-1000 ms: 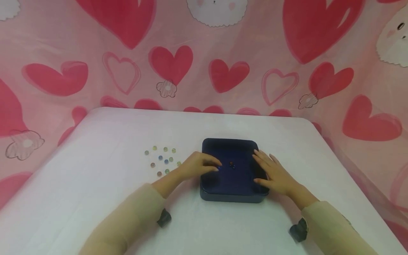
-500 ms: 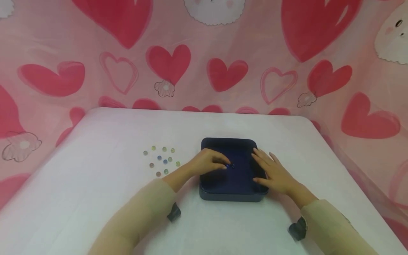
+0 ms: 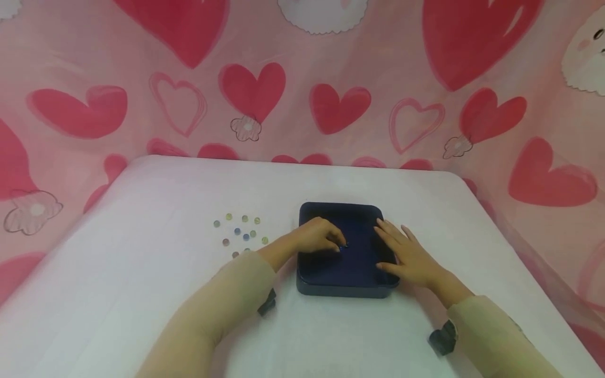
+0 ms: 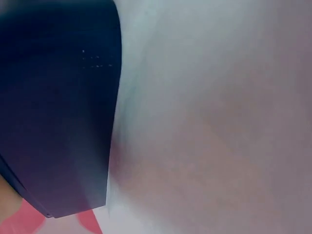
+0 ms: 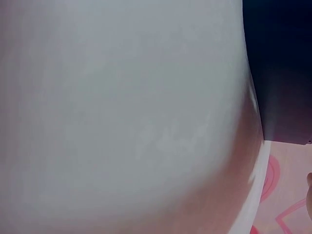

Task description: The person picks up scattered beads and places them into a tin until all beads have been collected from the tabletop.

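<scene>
The hands were apart, with the box (image 3: 359, 273) between them. The left hand (image 3: 315, 235) reached in over the near side of its rim, and its curled fingers and thumb pinched a blue marble (image 3: 341, 249) just above or on the floor; which, could not be told. Just beyond those fingertips lay a dark marble (image 3: 347, 244). The right hand (image 3: 411, 261), fingers spread and relaxed, rested on the rim on its own side and gripped nothing. To the left of the left hand, well apart from the right, loose marbles (image 3: 237, 231) in yellow, green, blue and brownish tones lay scattered on the white table (image 3: 142, 252). Ahead of both hands hung a pink, heart-printed cloth (image 3: 378, 68).
</scene>
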Action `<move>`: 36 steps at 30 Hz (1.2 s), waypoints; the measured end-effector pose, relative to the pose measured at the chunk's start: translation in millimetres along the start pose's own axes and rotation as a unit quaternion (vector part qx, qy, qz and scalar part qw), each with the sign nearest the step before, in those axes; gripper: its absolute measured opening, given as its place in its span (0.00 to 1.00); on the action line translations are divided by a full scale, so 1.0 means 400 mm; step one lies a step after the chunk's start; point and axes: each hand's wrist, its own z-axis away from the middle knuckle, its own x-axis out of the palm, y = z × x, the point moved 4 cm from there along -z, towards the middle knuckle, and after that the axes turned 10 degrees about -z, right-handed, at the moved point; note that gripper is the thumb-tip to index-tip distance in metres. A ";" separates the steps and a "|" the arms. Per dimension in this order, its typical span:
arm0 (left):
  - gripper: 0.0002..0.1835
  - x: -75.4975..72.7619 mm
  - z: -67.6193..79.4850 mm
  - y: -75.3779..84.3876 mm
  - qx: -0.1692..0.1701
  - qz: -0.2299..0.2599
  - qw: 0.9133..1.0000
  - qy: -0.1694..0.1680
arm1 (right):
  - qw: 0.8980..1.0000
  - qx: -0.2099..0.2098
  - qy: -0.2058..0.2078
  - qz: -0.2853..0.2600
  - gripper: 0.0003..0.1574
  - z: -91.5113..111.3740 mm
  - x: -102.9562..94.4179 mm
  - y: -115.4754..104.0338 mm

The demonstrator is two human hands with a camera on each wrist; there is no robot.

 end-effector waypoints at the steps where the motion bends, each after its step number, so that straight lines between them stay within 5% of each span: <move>1: 0.10 0.002 -0.001 0.000 0.000 -0.005 1.000 -0.005 | 1.000 0.001 -0.001 -0.002 0.46 0.000 0.000 0.000; 13: 0.10 0.027 -0.001 0.013 0.004 -0.119 0.991 -0.068 | 1.000 0.000 0.005 -0.017 0.45 0.002 0.001 -0.006; 36: 0.11 0.029 0.007 0.019 -0.026 -0.144 0.986 -0.077 | 1.000 -0.001 0.007 -0.023 0.45 0.002 0.005 0.000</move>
